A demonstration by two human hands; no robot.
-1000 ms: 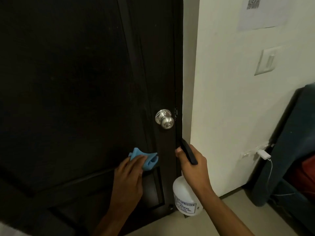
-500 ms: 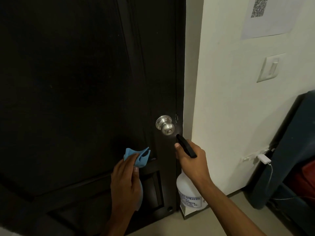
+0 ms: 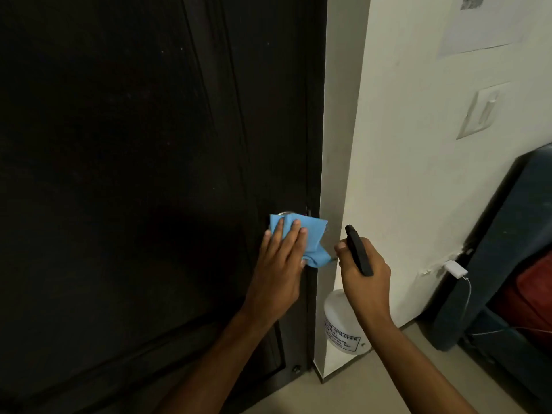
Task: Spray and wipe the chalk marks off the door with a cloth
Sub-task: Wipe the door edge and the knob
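Note:
A dark brown panelled door [image 3: 134,174] fills the left of the view; I can make out only faint specks on it, no clear chalk marks. My left hand [image 3: 279,264] presses a blue cloth [image 3: 310,237] flat over the door knob, which is almost fully hidden; only a sliver of metal shows above the cloth. My right hand [image 3: 364,270] grips the black trigger head of a white spray bottle [image 3: 340,324], held just right of the door edge, in front of the wall corner, its body hanging below my hand.
A cream wall [image 3: 403,144] stands right of the door, with a light switch [image 3: 481,113] and a taped paper sheet [image 3: 481,22]. A white charger [image 3: 455,268] is plugged in low on the wall. A dark blue padded object [image 3: 507,249] leans at the far right.
My left hand has carried the cloth up and to the right, from the panel below the knob onto the knob itself, covering it. The spray bottle stays in my right hand beside the door edge.

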